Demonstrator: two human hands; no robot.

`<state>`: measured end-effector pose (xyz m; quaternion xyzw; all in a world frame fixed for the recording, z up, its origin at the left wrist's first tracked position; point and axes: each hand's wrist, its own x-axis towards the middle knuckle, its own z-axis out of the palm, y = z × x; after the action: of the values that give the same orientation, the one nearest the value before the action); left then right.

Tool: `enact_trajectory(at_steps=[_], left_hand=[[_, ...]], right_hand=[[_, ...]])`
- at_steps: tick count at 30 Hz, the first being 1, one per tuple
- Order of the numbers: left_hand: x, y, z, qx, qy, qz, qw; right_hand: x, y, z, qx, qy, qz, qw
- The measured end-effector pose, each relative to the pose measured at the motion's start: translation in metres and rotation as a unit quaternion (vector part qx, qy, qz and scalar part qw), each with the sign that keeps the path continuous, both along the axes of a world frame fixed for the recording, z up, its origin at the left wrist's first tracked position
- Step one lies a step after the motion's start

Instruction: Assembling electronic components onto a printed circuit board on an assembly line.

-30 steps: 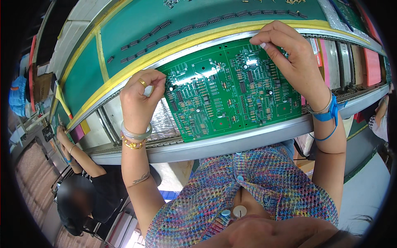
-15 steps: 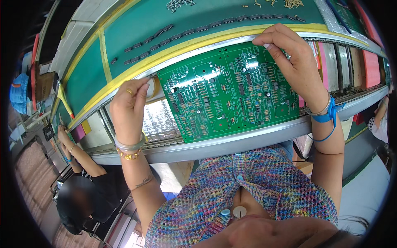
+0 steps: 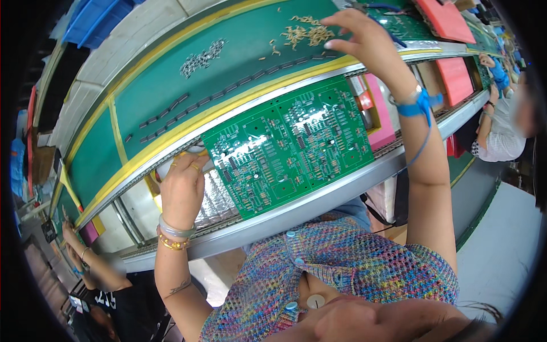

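A green circuit board [image 3: 268, 185] with many small components lies across the two metal rails in front of me. My left hand [image 3: 183, 185] is beside its left edge, fingers curled together; whatever the fingertips hold, if anything, is hidden. Beyond the board, my right hand [image 3: 367, 43] reaches over the green bench, thumb and forefinger apart. Its fingertips are at the right side of a pile of small tan parts [image 3: 307, 35], with nothing visible between them. A blue wrist strap [image 3: 419, 105] with a cord circles my right wrist.
On the green bench [image 3: 165, 94] lie a heap of small silvery parts [image 3: 202, 57] and rows of black chips [image 3: 228, 88]. The near metal rail [image 3: 307, 199] runs along my front. Red-pink trays [image 3: 447, 21] stand at right. Other people work at both sides.
My right hand has left the board's far right corner and moved out to the tan parts, its fingers now spread. My left hand stays near the board's left edge. The whole view has shifted.
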<state>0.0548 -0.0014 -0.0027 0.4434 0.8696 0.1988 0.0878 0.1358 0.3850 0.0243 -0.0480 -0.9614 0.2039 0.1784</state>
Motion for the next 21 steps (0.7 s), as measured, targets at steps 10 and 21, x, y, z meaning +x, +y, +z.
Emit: enact_trajectory(at_steps=[10, 21], left_hand=[[0.003, 0.011, 0.008, 0.143, -0.081, 0.049, 0.985], [-0.006, 0.116, 0.001, 0.362, -0.714, 0.056, 0.597]], right_hand=[[-0.045, 0.014, -0.035, 0.037, -0.043, 0.034, 0.998], [-0.049, 0.016, -0.028, -0.012, 0.024, -0.012, 1.0]])
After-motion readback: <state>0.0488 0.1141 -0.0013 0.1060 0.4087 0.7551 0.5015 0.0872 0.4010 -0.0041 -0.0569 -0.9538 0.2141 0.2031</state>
